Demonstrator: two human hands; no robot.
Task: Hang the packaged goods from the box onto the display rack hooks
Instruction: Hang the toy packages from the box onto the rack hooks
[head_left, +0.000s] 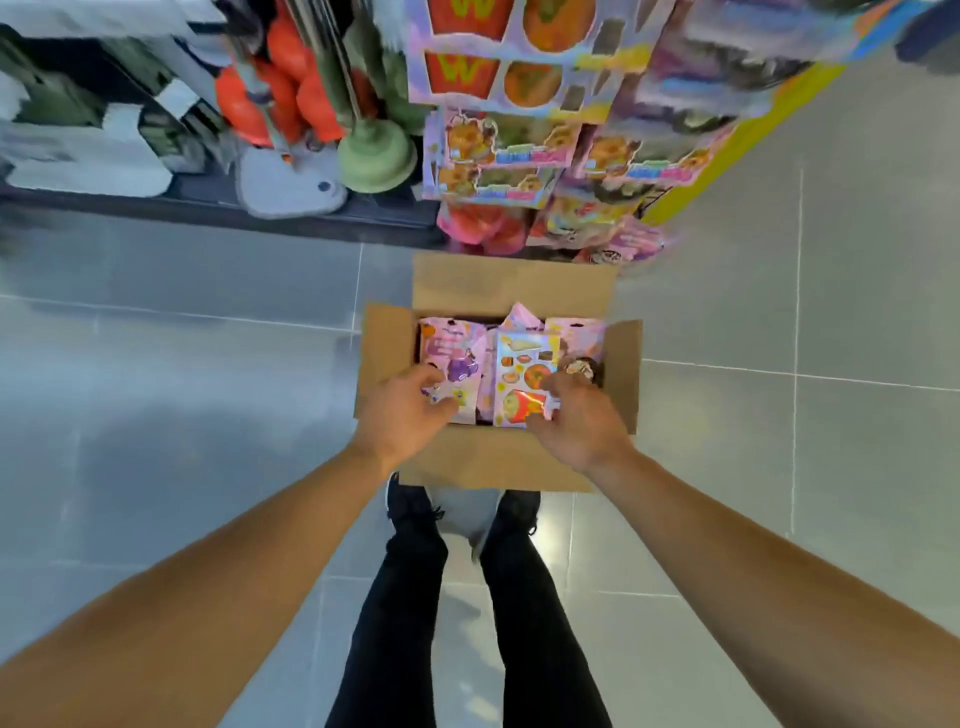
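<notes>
An open cardboard box (498, 457) sits on the grey tiled floor (182, 389) just ahead of the person's black shoes (410, 506), its four flaps folded outward. Both hands reach down into it. The left hand (402, 415) has its fingers (434, 376) curled over the lower edge of a pink packet with purple fruit (452, 358), thumb at the packet's near corner, so it appears to pinch that packet. The right hand (576, 421) curls its fingers (558, 382) onto the right edge of a pink packet with orange and red pictures (522, 374), gripping it; this packet lies between the two sets of fingers. More pink packets (574, 335) lie beyond the right fingers, deeper in the box. Further past the fingertips, beyond the far flap, stands the display rack (545, 119), already hung with similar colourful packets, blurred in the view.
</notes>
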